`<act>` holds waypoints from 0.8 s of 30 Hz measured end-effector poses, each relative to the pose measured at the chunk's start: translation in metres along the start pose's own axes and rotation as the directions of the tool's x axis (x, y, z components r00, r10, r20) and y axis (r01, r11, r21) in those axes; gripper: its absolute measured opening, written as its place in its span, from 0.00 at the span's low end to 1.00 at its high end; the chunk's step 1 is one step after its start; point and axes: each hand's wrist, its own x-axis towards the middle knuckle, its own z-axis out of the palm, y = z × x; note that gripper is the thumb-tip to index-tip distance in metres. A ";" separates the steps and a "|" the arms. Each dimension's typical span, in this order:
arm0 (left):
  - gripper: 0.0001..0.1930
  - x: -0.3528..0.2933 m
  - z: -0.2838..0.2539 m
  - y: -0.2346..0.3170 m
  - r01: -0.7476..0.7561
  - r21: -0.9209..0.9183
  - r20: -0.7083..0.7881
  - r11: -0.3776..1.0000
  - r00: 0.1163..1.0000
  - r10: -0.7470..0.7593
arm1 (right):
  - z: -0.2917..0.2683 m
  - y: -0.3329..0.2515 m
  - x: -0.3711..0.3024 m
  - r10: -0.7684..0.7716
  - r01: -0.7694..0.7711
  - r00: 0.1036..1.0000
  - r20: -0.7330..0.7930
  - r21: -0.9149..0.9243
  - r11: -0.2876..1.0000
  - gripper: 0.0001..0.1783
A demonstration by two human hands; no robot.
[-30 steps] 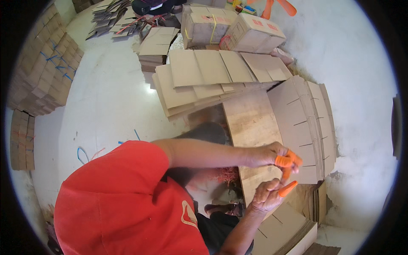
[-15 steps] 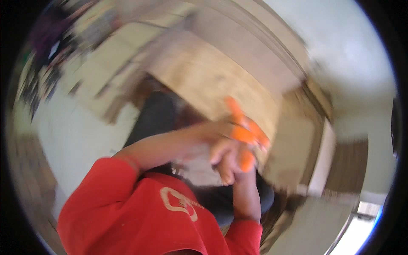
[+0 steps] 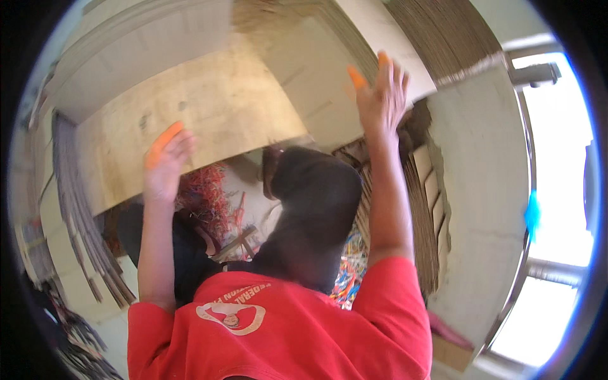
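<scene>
Our left hand (image 3: 163, 170) lies flat on the board (image 3: 196, 120); right hand (image 3: 380, 95) spread wide, touching cardboard (image 3: 316, 69), gripping nothing.

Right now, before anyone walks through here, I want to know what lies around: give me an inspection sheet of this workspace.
Surface: wooden board, worn and stained, tilted across the view.
Job's things: flat cardboard sheets behind the board, more stacked on edge at the right.
Clutter: red and orange strap scraps; mixed coloured scraps lower down.
Grippers: left hand flat on the board's lower edge, orange fingertip cover; right hand open, raised against the cardboard, orange fingertip covers.
Cables: nothing seen.
Surroundings: pale floor; bright window at right.
</scene>
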 end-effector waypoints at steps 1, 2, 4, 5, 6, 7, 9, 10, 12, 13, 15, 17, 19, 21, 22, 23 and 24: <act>0.38 -0.001 -0.011 -0.002 0.019 0.022 -0.073 1.000 0.997 -0.017 | 0.003 0.016 0.017 -0.014 0.015 1.000 0.007 -0.124 0.992 0.33; 0.36 -0.002 -0.018 -0.006 0.050 0.016 -0.107 0.999 0.993 -0.048 | 0.013 0.032 0.030 0.071 -0.049 0.993 0.089 -0.234 0.971 0.30; 0.33 -0.006 -0.028 -0.005 0.093 0.029 -0.205 0.995 0.975 -0.086 | 0.044 0.064 0.048 0.105 -0.027 0.975 0.197 -0.361 0.932 0.24; 0.33 -0.001 -0.030 -0.004 0.122 0.065 -0.189 0.990 0.976 -0.108 | 0.061 0.087 0.053 0.048 0.048 0.971 0.233 -0.391 0.919 0.21; 0.32 -0.001 -0.033 -0.005 0.152 0.103 -0.186 0.983 0.974 -0.131 | 0.072 0.103 0.046 -0.013 0.132 0.960 0.281 -0.408 0.904 0.19; 0.32 -0.005 -0.037 -0.003 0.180 0.143 -0.204 0.973 0.968 -0.149 | 0.062 0.099 0.057 -0.039 0.185 0.913 0.407 -0.326 0.927 0.13; 0.30 0.000 -0.033 -0.001 0.181 0.209 -0.149 0.961 0.977 -0.151 | 0.089 0.155 0.078 -0.110 0.211 0.889 0.444 -0.185 0.960 0.15; 0.29 0.000 -0.033 0.003 0.181 0.229 -0.152 0.956 0.977 -0.149 | 0.077 0.156 0.097 -0.102 0.250 0.823 0.559 -0.195 0.948 0.15; 0.29 -0.004 -0.032 0.004 0.139 0.239 -0.166 0.961 0.981 -0.100 | 0.047 0.153 0.134 -0.132 0.249 0.753 0.644 -0.093 0.964 0.22; 0.29 -0.007 -0.031 0.003 0.143 0.221 -0.122 0.965 0.986 -0.118 | 0.040 0.159 0.138 -0.162 0.197 0.764 0.625 0.013 0.980 0.24; 0.29 -0.011 -0.031 0.000 0.139 0.179 -0.032 0.974 0.990 -0.135 | 0.031 0.159 0.140 -0.069 0.002 0.719 0.692 0.098 0.995 0.23; 0.31 -0.014 -0.033 -0.006 0.134 0.180 0.010 0.975 0.990 -0.138 | 0.023 0.168 0.145 -0.142 0.002 0.678 0.721 0.192 0.981 0.22; 0.32 -0.019 -0.037 -0.011 0.127 0.141 0.042 0.982 0.990 -0.134 | 0.044 0.198 0.166 -0.252 0.186 0.631 0.734 0.173 0.967 0.16; 0.32 -0.040 -0.045 -0.010 0.179 0.103 -0.049 0.978 0.983 -0.175 | 0.057 0.185 0.141 -0.117 0.180 0.700 0.704 -0.015 0.984 0.19; 0.33 -0.050 -0.052 -0.013 0.199 0.087 -0.112 0.976 0.976 -0.189 | 0.059 0.169 0.128 -0.077 0.184 0.749 0.658 -0.095 0.978 0.22; 0.33 -0.054 -0.059 -0.015 0.201 0.069 -0.174 0.977 0.967 -0.187 | 0.059 0.152 0.119 -0.048 0.182 0.803 0.594 -0.167 0.969 0.27; 0.32 -0.054 -0.055 -0.018 0.223 0.121 -0.166 0.967 0.965 -0.202 | 0.058 0.175 0.113 0.009 -0.026 0.830 0.558 0.023 0.999 0.25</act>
